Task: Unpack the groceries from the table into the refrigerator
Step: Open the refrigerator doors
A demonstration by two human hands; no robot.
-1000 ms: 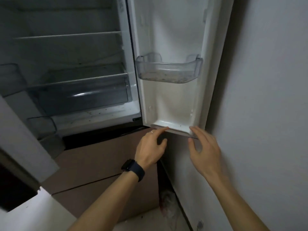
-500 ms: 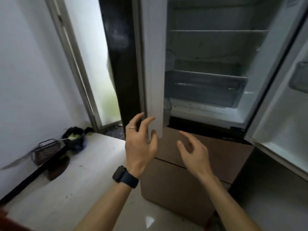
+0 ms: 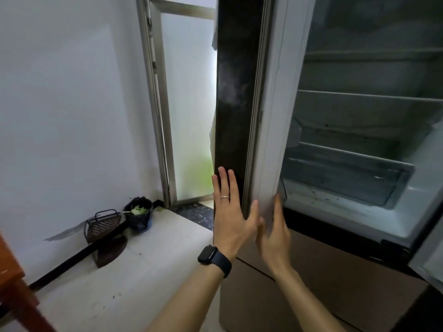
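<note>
Your left hand lies flat on the dark outer face of the refrigerator's left door. Its fingers are straight, point up and grip nothing. A ring sits on one finger and a black watch on the wrist. Your right hand is on the other side of that door, near its bottom corner. Its fingers are straight against the white inner edge and also hold nothing. You see the door nearly edge-on, swung wide, with its thin edge running up between your two hands.

Right of the left door the cabinet stands open. There is a glass shelf high up and a clear drawer lower, just right of the door's bottom corner. Below the door, the brown drawer front is shut. Far right of the door, the bottom corner of the right door juts in at the frame's edge.

Left of the left door is a frosted glass panel, and the door's outer edge overlaps its right side in this view. Further left is the white wall. At its foot, low and left of the door, are a black bin and a slatted basket. Pale floor lies open between the door and those. Farthest left of the door is a brown wooden corner, and you cannot tell whether it is the table.
</note>
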